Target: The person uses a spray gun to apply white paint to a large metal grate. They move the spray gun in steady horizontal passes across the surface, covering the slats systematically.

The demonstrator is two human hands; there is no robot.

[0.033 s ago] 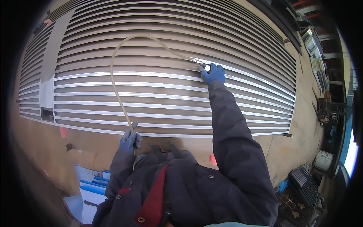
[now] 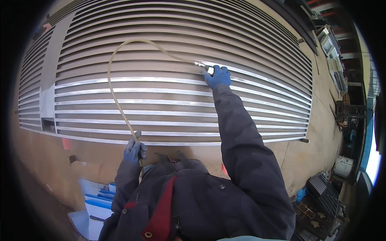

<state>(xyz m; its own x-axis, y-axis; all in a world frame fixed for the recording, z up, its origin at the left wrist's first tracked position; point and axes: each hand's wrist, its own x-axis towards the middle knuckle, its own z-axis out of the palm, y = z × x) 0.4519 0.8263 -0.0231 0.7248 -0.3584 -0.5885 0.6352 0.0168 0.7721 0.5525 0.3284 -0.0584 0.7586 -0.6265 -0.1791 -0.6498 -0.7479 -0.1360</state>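
A large metal panel of long parallel slats (image 2: 169,90) spreads out in front of me. Its nearer slats look bright and shiny, the farther ones duller and grey. My gloved right hand (image 2: 219,76), arm stretched out, is closed over a small palm-sized air tool (image 2: 210,70), which is on one of the slats near the panel's middle. The hand hides most of the tool. A metal fitting joins it to a pale yellowish hose (image 2: 109,72), which loops left and back toward me. My gloved left hand (image 2: 134,151) grips this hose by the panel's near edge.
Small blocks, one a dark block (image 2: 72,159), stand at the panel's edges. At lower left are white and blue sheets (image 2: 98,203). A dark slatted rack (image 2: 323,193) and a whitish container (image 2: 344,166) stand at right. Framed pieces (image 2: 331,56) lie farther back.
My right hand has moved a little left along the slat with the air tool. The hose loop has shifted left with it. My left hand still holds the hose.
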